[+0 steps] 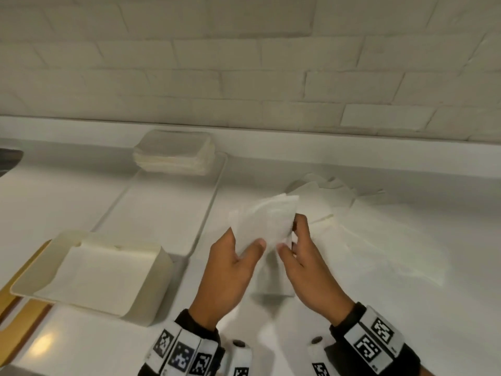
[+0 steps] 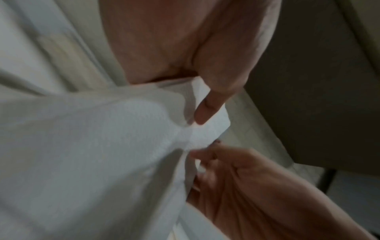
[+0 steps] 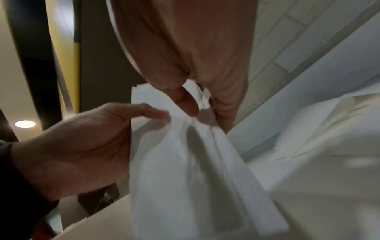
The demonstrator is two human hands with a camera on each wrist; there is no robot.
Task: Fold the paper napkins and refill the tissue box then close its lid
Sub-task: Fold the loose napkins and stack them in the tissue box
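Both hands hold one white paper napkin [image 1: 264,221] above the white counter. My left hand [image 1: 238,253] pinches its lower left part between thumb and fingers; in the left wrist view the thumb presses on the napkin [image 2: 102,146]. My right hand [image 1: 294,240] pinches the napkin's right edge, as the right wrist view shows on the napkin [image 3: 185,162]. The cream tissue box [image 1: 151,289] stands open at the left, with folded napkins [image 1: 95,270] inside. A wooden lid [image 1: 24,313] lies under and left of the box.
A stack of folded napkins [image 1: 173,156] sits at the far end of a white tray [image 1: 208,213]. Loose unfolded napkins [image 1: 339,202] lie spread to the right of the hands. A brick wall rises behind the counter.
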